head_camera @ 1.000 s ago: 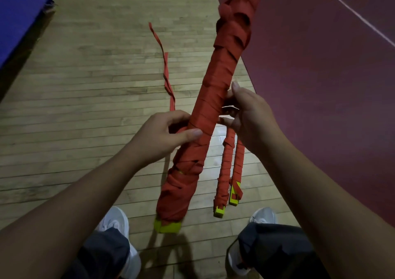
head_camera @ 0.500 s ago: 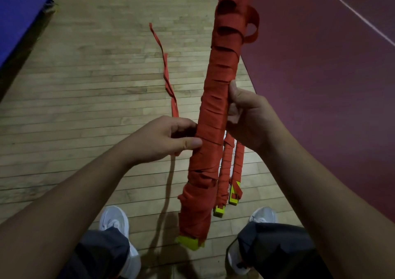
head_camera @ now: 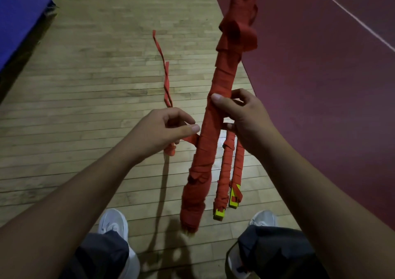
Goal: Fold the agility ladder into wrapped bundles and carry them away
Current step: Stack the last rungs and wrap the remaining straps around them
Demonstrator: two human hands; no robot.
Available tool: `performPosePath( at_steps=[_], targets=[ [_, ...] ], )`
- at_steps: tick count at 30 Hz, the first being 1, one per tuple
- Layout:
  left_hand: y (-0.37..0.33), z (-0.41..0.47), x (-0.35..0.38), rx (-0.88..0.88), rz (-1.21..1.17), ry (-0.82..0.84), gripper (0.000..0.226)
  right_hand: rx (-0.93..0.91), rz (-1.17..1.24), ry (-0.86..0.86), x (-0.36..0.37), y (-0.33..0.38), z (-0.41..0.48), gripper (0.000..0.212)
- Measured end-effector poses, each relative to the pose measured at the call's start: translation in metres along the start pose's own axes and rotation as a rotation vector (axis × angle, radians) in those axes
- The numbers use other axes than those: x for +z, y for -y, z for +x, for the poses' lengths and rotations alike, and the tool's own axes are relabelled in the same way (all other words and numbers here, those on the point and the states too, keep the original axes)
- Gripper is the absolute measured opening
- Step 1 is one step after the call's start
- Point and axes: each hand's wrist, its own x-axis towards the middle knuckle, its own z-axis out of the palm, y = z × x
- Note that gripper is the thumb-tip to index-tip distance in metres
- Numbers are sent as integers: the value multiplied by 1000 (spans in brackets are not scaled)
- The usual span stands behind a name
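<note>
- Three red bundles of the agility ladder are up off the floor as I watch from the remote station. One thick bundle (head_camera: 206, 150) is held nearly upright, its top leaning away to the right. Two thin bundles (head_camera: 225, 171) hang side by side under the right hand.
- Right hand (head_camera: 245, 118): the grip is wrapped round the thick bundle at mid-length, thumb pressed on its front and fingers curled behind. How it holds the thin pair is hidden.
- Left hand (head_camera: 164, 131): the grip is pinching a loose strap (head_camera: 166, 82) between thumb and fingers, just beside the thick bundle. A short run of strap crosses from the pinch to the bundle, and the rest trails out over the wooden floor (head_camera: 85, 97).
- Risks, as I judge them:
  - The windings near the top sag in slack loops, so a careless tug or tilt could slide them off and undo the wrap.
  - The trailing strap looks twisted, and wound on that way it would sit lumpy and work loose.
  - The strap also lies ahead of the white shoes (head_camera: 113, 223), a trip hazard once carrying begins.
  - The thin pair could slip if the right hand has to shift its hold.
- Count: three bundles, one loose strap, two hands and two shoes. Two yellow rung ends (head_camera: 219, 214) show plainly, and a third at the thick bundle's foot is too blurred to confirm.
</note>
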Motion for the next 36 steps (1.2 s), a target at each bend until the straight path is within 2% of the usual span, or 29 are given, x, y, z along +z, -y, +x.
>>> performPosePath(
  at_steps=[3,5,7,11,15,19,23,27,29,31,36],
  targets=[
    [4,-1,8,-14,55,1,60,-41,-129,-64,10,-3,-5,52],
    [8,-2,13,19,205,-50,62,-53,-173,-81,15,-4,-8,53],
    [9,-2,16,56,298,-121,53,-61,-203,-86,17,-7,-8,54],
    [7,-1,12,114,275,-168,32,-75,-202,-109,16,-6,-5,50],
    [9,2,1,89,128,-95,40,-63,-39,-85,11,-4,-4,55],
    [6,2,-3,88,-10,1,40,-15,89,-44,6,-2,1,47],
    [9,3,0,96,-32,123,35,-5,200,110,6,-2,0,49],
    [13,4,0,96,-57,160,32,3,307,242,4,2,-1,44],
    [14,5,1,120,-27,189,28,6,302,248,2,4,0,44],
    [12,6,2,126,15,218,24,12,276,239,-1,4,-1,31],
    [10,8,-1,95,180,216,6,-59,140,185,2,5,-9,29]
  ],
)
